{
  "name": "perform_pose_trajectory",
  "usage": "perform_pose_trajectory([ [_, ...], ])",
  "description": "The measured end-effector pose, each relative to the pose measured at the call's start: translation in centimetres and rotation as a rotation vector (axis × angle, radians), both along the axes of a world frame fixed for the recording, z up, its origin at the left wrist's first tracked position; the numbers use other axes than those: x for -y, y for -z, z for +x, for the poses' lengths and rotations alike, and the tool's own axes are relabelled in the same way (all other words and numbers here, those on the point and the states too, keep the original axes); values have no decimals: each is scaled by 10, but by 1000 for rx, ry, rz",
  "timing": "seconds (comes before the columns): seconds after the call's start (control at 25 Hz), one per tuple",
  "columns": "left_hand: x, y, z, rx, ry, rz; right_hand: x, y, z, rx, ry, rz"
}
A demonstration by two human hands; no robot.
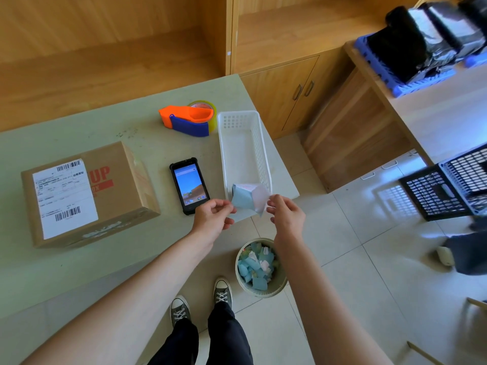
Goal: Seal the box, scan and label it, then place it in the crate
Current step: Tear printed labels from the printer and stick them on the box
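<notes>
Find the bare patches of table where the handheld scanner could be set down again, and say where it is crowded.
Bare table runs along the near edge, in front of the box. More lies behind the box, left of the tape dispenser. It is crowded on the right: the scanner, the white basket and both hands, left hand and right hand, holding the label backing.

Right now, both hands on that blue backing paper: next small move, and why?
Probably drop the backing paper into the waste bin directly below: the box already carries its label, and the bin holds similar blue scraps.
</notes>
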State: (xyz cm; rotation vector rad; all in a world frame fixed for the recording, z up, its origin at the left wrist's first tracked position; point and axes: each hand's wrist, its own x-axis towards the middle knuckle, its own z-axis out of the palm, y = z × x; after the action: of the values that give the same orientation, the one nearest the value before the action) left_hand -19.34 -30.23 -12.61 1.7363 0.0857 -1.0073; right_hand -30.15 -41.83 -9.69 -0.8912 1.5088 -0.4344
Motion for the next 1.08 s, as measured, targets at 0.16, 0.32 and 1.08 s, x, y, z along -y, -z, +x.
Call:
perform_pose_trajectory([
  [0.16, 0, -1, -5, -28, -2, 27, 8, -2, -13, -42, 197, 26],
  [0.32, -3, 2, -7, -49, -17, 70, 18, -7, -21, -88, 322, -15],
  [1.08, 15, -50, 7, -237, 2, -134, -40, -19, 15, -127, -394, -541],
])
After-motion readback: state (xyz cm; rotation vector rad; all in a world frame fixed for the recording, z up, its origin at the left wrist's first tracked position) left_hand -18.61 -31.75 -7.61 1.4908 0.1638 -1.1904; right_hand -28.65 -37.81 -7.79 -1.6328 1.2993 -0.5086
